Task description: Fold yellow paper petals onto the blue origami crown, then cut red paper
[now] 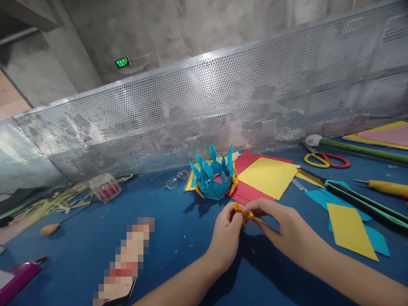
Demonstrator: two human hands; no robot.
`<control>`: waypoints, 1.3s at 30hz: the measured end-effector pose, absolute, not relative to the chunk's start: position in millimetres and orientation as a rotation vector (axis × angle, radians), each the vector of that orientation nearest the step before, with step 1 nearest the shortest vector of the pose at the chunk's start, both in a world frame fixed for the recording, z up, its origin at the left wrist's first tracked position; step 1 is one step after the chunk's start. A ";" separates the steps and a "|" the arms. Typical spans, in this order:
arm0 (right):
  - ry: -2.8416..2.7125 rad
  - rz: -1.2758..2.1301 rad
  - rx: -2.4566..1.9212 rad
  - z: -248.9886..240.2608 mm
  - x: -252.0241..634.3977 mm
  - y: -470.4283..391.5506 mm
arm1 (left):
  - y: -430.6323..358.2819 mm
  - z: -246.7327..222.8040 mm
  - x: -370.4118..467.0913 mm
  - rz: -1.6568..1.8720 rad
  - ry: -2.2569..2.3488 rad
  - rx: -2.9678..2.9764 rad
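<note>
- folded orange-yellow paper [247, 215] is between the two hands, over the blue table [178, 250]; it is small, and the fingers hide a part of it.
- left hand [227, 233] pinches this paper between the thumb and the bent fingers.
- right hand [283, 223] pinches the same paper from the other side, with the tips of the thumb and the forefinger.
- blue paper crown [218, 190] stands upright on the table, just beyond the hands; it has pointed parts upward, and orange-yellow pieces are on its two sides.
- yellow sheet [269, 176] lies partly over red paper [255, 193], at the right side of the crown.
- eyeglasses [172, 183] lie to the left of the crown, near to it.
- to the right of the hands, one slanted yellow piece [350, 229] lies over blue paper [378, 242].
- scissors [340, 161] with yellow and red handles lie farther back, well apart from the right hand.
</note>
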State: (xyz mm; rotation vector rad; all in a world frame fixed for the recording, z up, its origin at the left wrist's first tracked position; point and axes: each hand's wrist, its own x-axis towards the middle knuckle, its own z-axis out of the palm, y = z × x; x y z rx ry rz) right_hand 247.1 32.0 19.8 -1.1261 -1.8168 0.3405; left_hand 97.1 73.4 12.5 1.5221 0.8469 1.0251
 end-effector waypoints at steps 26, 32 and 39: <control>-1.979 0.305 -1.192 19.5 256.8 31.4 | 75.6 17.4 98.3 0.951 0.850 1.392; -1.798 0.371 -1.281 24.7 253.6 30.9 | 76.6 14.0 96.8 0.952 0.799 1.433; -1.656 0.466 -1.309 34.8 249.3 29.9 | 75.0 15.8 94.4 0.948 0.760 1.468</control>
